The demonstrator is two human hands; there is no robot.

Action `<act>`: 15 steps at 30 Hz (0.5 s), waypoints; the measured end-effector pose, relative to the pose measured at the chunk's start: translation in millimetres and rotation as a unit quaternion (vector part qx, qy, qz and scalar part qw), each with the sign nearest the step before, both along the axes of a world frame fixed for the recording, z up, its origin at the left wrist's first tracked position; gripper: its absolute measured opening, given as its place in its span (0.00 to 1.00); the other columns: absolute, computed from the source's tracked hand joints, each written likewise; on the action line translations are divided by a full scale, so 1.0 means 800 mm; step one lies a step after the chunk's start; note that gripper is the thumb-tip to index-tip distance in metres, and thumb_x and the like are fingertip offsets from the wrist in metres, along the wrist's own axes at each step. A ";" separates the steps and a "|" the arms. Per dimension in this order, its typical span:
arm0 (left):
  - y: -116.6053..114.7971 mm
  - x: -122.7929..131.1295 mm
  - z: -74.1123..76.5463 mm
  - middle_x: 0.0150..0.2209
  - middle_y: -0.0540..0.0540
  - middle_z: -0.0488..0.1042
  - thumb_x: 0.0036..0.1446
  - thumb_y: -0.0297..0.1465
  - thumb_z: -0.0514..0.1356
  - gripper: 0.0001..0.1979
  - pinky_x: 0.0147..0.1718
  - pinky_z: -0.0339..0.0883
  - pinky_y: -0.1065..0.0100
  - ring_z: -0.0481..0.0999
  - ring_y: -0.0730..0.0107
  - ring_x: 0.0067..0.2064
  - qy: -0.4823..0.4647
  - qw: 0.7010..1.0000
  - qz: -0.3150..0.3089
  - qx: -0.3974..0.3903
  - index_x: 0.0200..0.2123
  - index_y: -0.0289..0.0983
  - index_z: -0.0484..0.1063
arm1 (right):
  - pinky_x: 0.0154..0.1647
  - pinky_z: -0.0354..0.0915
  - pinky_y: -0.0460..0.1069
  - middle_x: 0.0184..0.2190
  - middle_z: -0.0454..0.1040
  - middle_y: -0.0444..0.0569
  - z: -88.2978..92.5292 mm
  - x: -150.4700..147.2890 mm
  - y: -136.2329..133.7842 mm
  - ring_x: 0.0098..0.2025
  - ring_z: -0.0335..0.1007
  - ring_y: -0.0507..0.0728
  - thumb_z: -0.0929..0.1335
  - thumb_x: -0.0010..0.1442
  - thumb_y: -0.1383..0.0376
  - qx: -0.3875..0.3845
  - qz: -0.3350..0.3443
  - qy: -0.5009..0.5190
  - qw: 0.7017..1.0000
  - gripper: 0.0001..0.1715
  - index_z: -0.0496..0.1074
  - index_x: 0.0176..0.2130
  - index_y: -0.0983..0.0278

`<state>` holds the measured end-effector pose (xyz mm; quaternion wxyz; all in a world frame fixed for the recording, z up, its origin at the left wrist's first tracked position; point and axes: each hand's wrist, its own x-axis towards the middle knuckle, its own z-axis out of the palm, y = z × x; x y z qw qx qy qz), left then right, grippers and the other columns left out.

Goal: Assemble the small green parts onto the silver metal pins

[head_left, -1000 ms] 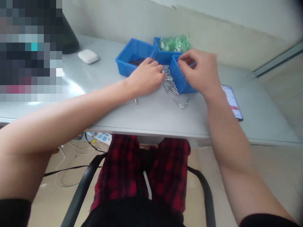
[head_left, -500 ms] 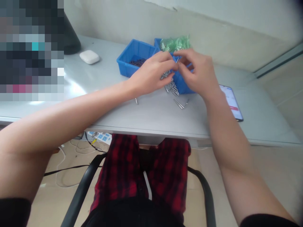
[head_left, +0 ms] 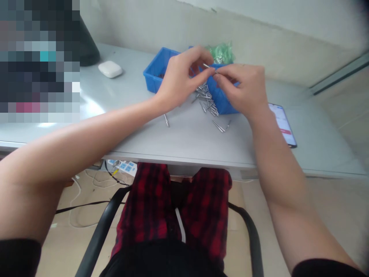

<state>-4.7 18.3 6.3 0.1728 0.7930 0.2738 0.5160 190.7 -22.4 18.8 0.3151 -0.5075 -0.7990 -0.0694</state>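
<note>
My left hand [head_left: 181,75] and my right hand [head_left: 246,84] meet fingertip to fingertip above a pile of loose metal pins [head_left: 211,105]. One thin silvery metal pin [head_left: 206,65] is pinched between them, its tip sticking out past my left thumb. My right thumb and index finger close on its other end, which is mostly hidden. Beneath my right hand is a blue bin [head_left: 223,102]. Another blue bin [head_left: 152,80], with dark small parts inside, is partly covered by my left hand.
A green plastic bag [head_left: 225,53] lies at the back by the wall. Several stray pins [head_left: 218,126] lie near the table's front. To the right is a phone [head_left: 284,125], to the left a white rounded case [head_left: 110,69]. Below, a power strip [head_left: 127,167] shows.
My left hand has turned and lifted slightly, its fingers now curled above the thumb. The pin between my fingertips has tilted to point left.
</note>
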 end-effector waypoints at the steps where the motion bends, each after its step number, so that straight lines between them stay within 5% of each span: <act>1: 0.001 0.000 0.001 0.37 0.51 0.81 0.59 0.34 0.61 0.06 0.38 0.72 0.65 0.79 0.70 0.39 -0.004 1.000 -0.001 -0.010 0.36 0.42 0.77 | 0.48 0.71 0.53 0.39 0.81 0.46 0.000 0.000 0.000 0.41 0.77 0.59 0.64 0.69 0.57 0.004 0.000 0.002 1.000 0.13 0.78 0.41 0.56; 15: 0.001 0.001 0.000 0.37 0.51 0.81 0.58 0.32 0.62 0.03 0.36 0.70 0.67 0.80 0.72 0.39 -0.020 0.999 -0.015 -0.021 0.35 0.40 0.76 | 0.48 0.71 0.57 0.39 0.80 0.47 -0.001 0.003 -0.001 0.41 0.77 0.61 0.66 0.69 0.56 0.018 0.025 0.044 0.999 0.11 0.76 0.44 0.55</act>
